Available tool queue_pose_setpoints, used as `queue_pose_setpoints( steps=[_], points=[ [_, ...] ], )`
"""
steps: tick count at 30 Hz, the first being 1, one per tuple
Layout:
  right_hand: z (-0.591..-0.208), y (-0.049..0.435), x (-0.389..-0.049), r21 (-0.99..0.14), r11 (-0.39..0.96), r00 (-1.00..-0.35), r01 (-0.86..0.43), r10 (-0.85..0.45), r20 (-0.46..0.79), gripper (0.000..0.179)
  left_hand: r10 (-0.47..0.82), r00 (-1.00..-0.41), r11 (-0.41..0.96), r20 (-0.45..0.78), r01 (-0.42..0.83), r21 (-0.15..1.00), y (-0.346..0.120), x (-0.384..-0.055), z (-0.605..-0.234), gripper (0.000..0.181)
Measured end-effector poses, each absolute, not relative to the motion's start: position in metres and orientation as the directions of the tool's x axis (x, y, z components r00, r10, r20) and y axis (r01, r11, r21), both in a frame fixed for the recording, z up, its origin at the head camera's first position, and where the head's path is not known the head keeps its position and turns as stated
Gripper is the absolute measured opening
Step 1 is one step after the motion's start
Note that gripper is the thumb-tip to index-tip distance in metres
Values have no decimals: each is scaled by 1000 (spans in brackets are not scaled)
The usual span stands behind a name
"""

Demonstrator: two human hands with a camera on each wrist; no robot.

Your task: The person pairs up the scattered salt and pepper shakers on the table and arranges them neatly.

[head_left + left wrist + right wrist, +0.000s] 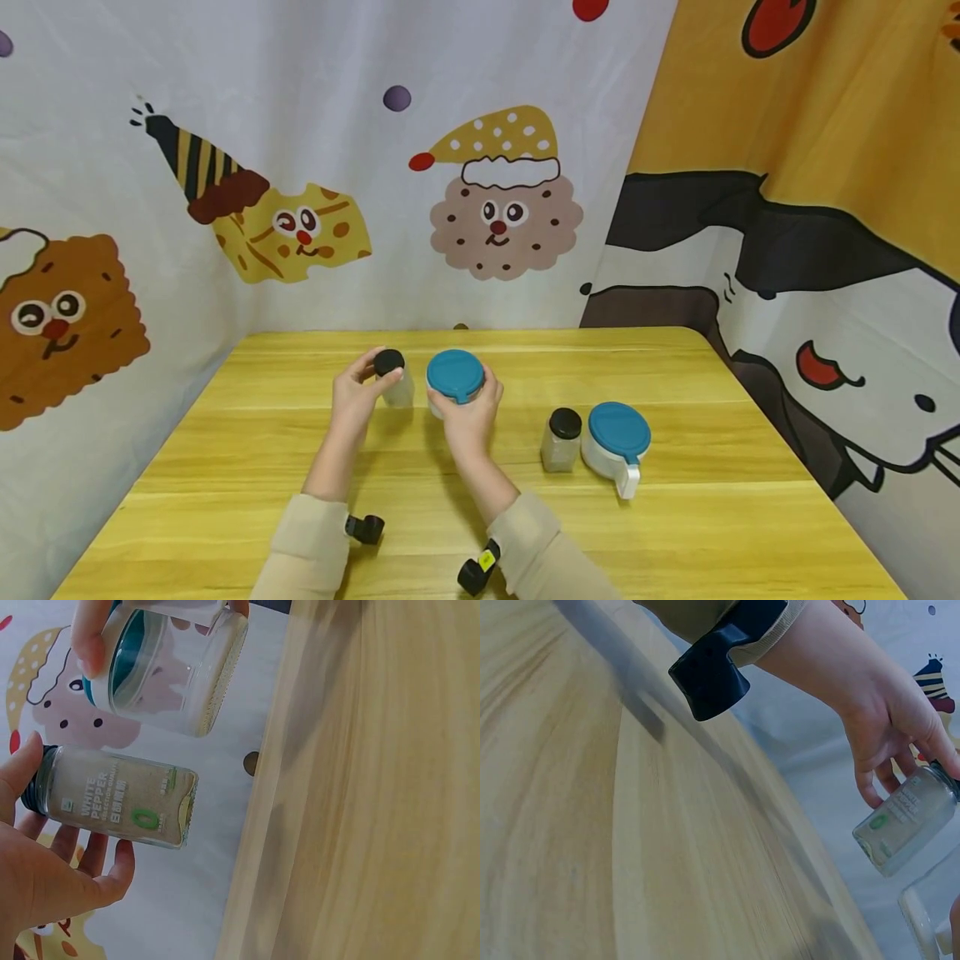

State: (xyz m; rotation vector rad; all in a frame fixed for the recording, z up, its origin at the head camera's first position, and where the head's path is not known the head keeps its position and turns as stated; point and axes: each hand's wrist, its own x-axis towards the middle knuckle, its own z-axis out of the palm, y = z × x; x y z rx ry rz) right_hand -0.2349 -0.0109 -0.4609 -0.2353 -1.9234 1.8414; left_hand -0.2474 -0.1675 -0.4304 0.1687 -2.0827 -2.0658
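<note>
My left hand grips a small glass white pepper bottle near its black cap, thumb on one side and fingers on the other. The bottle holds pale powder and its label faces the left wrist camera. Beside it, my right hand holds a clear glass jar with a blue lid, thumb and fingers round its side. Both containers are upright and held off the table, with a small gap between them. Only part of the jar shows at the right wrist view's edge.
To the right on the wooden table stand a second black-capped bottle and a second blue-lidded jar, its white handle turned toward the front. A curtain with cartoon prints hangs behind the table and along its sides.
</note>
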Motion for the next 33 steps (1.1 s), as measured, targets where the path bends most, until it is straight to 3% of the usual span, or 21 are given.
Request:
queue_pose_setpoints(
  steps=[33],
  points=[
    [-465, -17, -203, -968, 64, -841, -241, 484, 242, 88, -210, -976, 17, 61, 59, 998, -165, -218, -430, 54]
  ],
)
